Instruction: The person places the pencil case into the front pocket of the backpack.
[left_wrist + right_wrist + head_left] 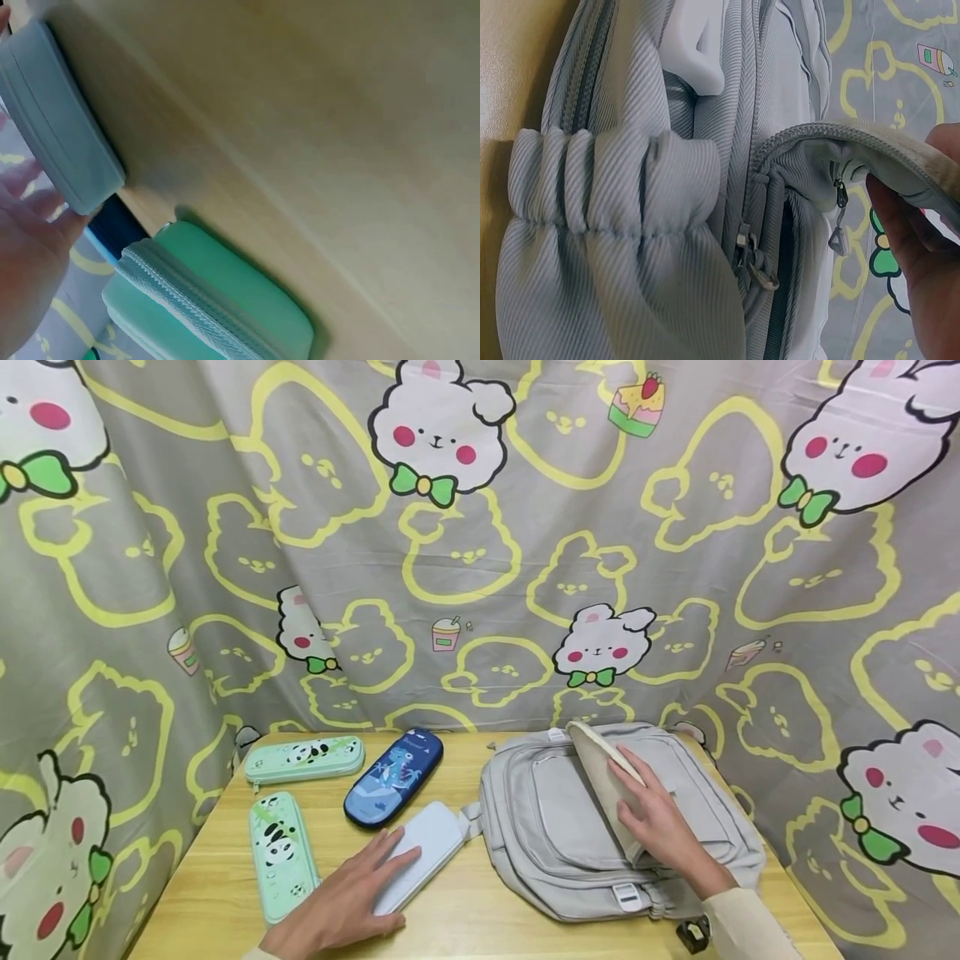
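A pale blue pencil case [422, 857] lies on the table left of the grey backpack [547, 810]. My left hand [348, 885] rests on it, fingers spread and fairly straight across its top; the left wrist view shows the fingers [30, 187] at its far side. The backpack lies flat with its front pocket unzipped. My right hand [656, 818] pinches the pocket's flap [600, 777] and holds it raised, the thumb inside the edge. In the right wrist view, zipper pulls [841, 196] hang beside the opening. The pocket's inside is mostly hidden.
A dark blue pencil case with a dinosaur print [393, 777] lies behind the pale one. Two mint green panda pencil cases [305, 759] are at the left of the wooden table [202, 893]. A printed curtain [480, 568] hangs close behind and around the table.
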### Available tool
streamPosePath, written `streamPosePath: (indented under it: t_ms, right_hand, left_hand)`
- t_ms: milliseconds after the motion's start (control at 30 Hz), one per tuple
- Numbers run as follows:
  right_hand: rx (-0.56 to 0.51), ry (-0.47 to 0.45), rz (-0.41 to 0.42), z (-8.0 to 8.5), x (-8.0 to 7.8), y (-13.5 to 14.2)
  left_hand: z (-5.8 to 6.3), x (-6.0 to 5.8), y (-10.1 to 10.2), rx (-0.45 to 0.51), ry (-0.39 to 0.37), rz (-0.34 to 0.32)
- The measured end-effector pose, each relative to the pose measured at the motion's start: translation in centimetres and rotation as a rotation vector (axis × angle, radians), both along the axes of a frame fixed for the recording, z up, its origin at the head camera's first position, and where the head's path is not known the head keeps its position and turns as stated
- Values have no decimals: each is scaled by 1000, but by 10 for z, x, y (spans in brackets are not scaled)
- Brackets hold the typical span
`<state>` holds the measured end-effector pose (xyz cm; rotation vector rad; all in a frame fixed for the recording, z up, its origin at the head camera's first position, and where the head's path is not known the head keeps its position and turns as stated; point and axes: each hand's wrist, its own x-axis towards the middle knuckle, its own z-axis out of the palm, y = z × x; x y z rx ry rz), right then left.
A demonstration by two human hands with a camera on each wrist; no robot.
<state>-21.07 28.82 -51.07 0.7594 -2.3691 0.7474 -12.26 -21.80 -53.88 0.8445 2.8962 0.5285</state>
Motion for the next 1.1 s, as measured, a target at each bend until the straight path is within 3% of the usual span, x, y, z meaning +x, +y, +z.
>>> streamPosePath:
  t_ms: [433, 667, 1100]
  right_hand:
    - [0, 22, 4, 0, 1, 0]
    - [-26, 35, 19, -2, 0, -1]
    - [-40, 36, 2, -2, 0, -6]
  left_hand:
    - [2, 5, -5, 5, -78, 124]
    - [0, 8, -8, 26, -28, 148]
    - [13, 2, -18, 40, 116, 125]
